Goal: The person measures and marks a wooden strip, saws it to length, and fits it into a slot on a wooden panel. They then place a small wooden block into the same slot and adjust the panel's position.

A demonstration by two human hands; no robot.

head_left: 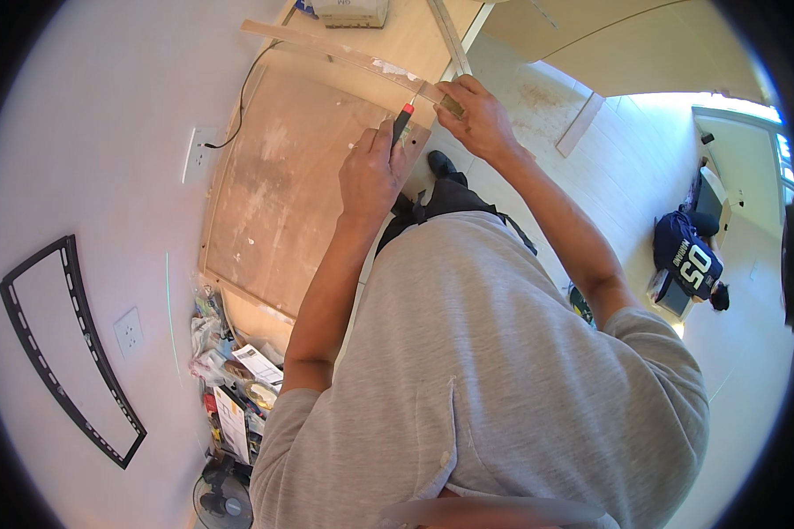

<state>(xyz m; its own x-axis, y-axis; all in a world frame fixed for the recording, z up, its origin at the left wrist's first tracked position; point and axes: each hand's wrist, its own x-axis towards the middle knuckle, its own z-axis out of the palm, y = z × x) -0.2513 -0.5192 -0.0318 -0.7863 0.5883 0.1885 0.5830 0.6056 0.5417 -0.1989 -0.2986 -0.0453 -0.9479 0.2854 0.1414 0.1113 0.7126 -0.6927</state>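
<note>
Left grip (368,181) clasps a red-and-black tool (402,123); right grip (478,117) grasps a thin brown strip (344,52), patched white

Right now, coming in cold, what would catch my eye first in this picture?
Probably the two hands at the upper middle: the left hand grips a red-and-black tool, its tip by a long thin strip that the right hand holds near one end. Next, the slotted black frame against the pale wall at far left. Then perhaps the person in a dark shirt off to the right.
</note>
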